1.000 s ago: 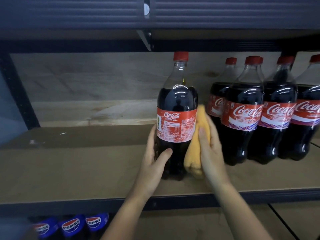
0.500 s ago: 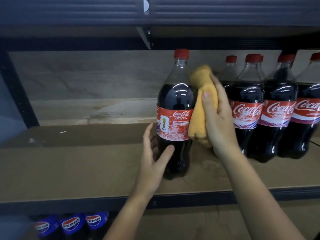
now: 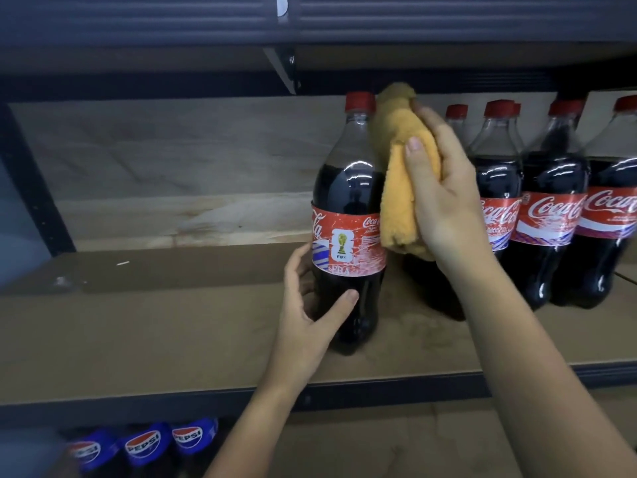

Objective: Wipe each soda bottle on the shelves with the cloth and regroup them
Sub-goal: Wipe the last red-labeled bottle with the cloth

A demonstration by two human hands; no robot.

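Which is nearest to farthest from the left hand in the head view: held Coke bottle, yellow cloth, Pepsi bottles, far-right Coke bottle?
From the left hand:
1. Held Coke bottle: gripped low, shelf centre.
2. Yellow cloth: up and right, in the right hand.
3. Pepsi bottles: lower shelf, down and left.
4. Far-right Coke bottle: frame's right edge.

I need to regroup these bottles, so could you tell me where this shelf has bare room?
Bare board lies left of the held bottle, out to the dark left post, and along the front edge. The right end is crowded: the bottle cluster begins just behind the cloth.
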